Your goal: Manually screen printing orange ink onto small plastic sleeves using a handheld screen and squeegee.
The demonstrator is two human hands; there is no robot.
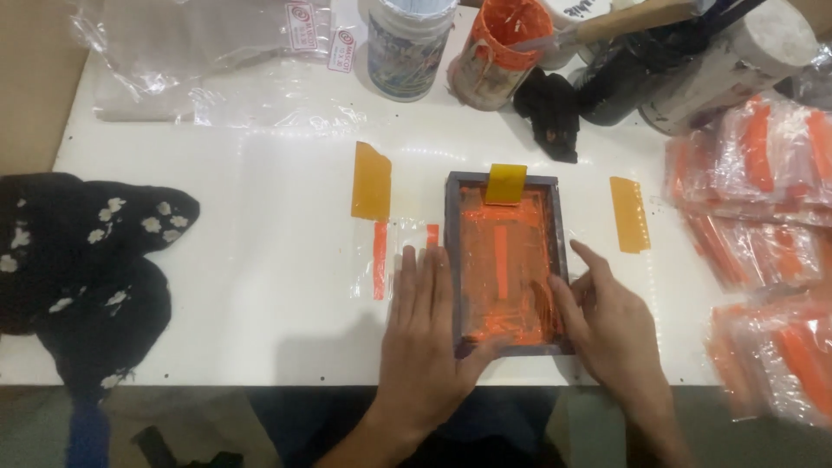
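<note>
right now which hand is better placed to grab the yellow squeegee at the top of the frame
Probably the right hand: its forefinger already points up the frame edge toward the yellow squeegee, while the left hand lies flat, pinning the near left corner.

Looks like a small screen-printing workshop, a hand-work bench rather than a home or office. White surface [260, 286] speckled with dark ink spots. Near its middle, a dark-framed printing screen [505, 264] smeared with orange ink, a yellow squeegee [505, 184] resting at its far rim. Along the far edge, an open pot of orange ink [501, 48], a white tub [407, 43], dark ink-stained containers [685, 61] and a stained black rag [550, 108]. At the right edge, stacks of clear bags with orange prints [763, 225]. At the far left corner, loose empty clear bags [199, 52]. Yellow tape strips [371, 180] stuck down as markers.
</note>
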